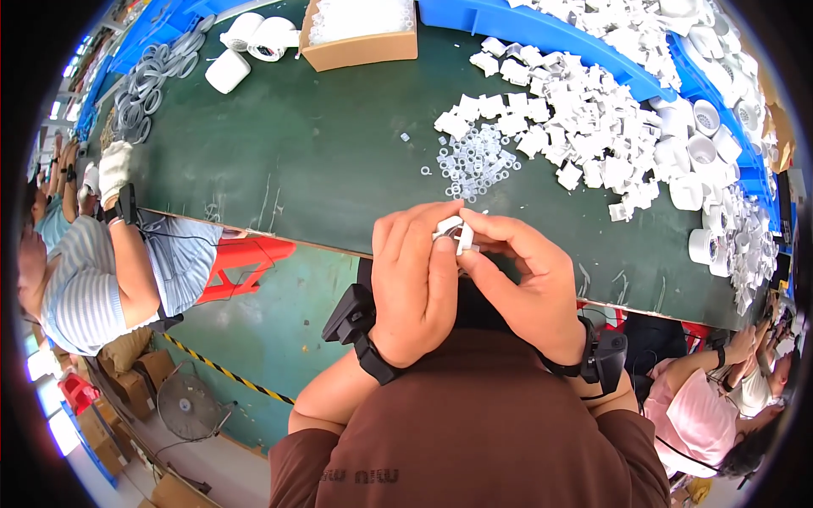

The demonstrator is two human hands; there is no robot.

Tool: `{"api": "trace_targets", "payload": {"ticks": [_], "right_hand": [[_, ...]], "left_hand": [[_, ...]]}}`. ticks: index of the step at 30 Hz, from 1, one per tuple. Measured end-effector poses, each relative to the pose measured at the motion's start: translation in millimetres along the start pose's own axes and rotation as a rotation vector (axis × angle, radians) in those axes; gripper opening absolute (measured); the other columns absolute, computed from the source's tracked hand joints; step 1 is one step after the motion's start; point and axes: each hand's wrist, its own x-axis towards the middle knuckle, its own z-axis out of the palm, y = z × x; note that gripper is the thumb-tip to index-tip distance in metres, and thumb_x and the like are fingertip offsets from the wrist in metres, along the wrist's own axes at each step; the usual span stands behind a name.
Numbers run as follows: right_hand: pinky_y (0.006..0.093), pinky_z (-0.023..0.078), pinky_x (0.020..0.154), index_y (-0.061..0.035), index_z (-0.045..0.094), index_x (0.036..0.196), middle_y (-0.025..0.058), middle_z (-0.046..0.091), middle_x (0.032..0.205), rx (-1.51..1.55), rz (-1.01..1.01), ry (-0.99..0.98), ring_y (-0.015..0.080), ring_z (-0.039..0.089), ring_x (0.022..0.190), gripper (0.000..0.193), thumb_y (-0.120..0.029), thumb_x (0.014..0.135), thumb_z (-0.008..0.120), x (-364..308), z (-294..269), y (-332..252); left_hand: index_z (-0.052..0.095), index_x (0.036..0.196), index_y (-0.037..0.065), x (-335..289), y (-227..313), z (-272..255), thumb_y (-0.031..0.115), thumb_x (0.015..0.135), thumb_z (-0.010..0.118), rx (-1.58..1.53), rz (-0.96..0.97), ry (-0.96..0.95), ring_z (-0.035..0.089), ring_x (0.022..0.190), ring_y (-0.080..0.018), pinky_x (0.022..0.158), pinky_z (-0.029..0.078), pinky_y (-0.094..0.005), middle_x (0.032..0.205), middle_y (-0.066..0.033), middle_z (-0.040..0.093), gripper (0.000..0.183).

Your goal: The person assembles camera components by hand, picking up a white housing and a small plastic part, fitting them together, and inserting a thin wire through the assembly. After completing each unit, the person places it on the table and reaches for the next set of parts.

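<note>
Close to my body, at the table's near edge, both hands meet on one small white plastic part (454, 234) with a ring-like opening. My left hand (417, 271) grips it from the left, fingers curled and thumb against its face. From the right, my right hand (529, 275) pinches the same part between thumb and index finger. What lies inside the part is partly covered by my fingertips. Just beyond my hands lies a pile of small clear plastic rings (476, 162). A large heap of white plastic pieces (584, 114) spreads behind and to the right of it.
The green table (313, 144) carries a cardboard box (360, 52) of clear parts, white rolls (273, 39) and grey rings (144, 93). White cups (701, 152) crowd the right side, beside blue bins (550, 42). Co-workers sit left and right; a red stool (246, 264) stands left.
</note>
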Motion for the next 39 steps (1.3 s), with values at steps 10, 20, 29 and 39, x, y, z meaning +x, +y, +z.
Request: {"api": "trace_targets", "payload": {"ticks": [10,20,29,39], "right_hand": [[0.0288,0.052,0.091,0.0049,0.063,0.128,0.0087,0.067,0.111,-0.193,-0.099,0.065,0.0157,0.066,0.104,0.039,0.010,0.090,0.069,-4,11,10],[0.0269,0.050,0.089,0.0042,0.061,0.131,0.0074,0.064,0.112,-0.141,-0.116,0.086,0.0127,0.062,0.101,0.036,0.008,0.095,0.064,-6,15,18],[0.0247,0.050,0.085,0.0015,0.063,0.122,0.0057,0.066,0.107,-0.007,0.028,0.116,0.0101,0.063,0.098,0.022,0.003,0.100,0.061,2,7,18],[0.0347,0.051,0.075,-0.0013,0.065,0.097,0.0119,0.063,0.091,-0.894,-0.402,0.086,0.0297,0.062,0.085,0.015,0.003,0.084,0.072,36,-13,30]], "left_hand": [[0.061,0.120,-0.001,-2,-3,2,0.013,0.098,0.044,0.022,0.041,-0.021,0.058,0.101,-0.0335,0.094,0.042,-0.0430,0.112,-0.0141,0.067,0.031],[0.062,0.118,0.000,-2,-7,5,0.019,0.095,0.053,0.078,0.081,0.008,0.058,0.100,-0.0335,0.093,0.043,-0.0433,0.110,-0.0135,0.067,0.031],[0.065,0.110,0.002,-2,-14,-24,0.007,0.089,0.065,0.193,0.089,0.020,0.060,0.089,-0.0322,0.084,0.047,-0.0397,0.102,-0.0123,0.069,0.022],[0.068,0.110,0.003,8,-14,-19,0.005,0.084,0.072,0.305,0.096,-0.054,0.062,0.092,-0.0315,0.079,0.051,-0.0387,0.106,-0.0133,0.069,0.026]]}}
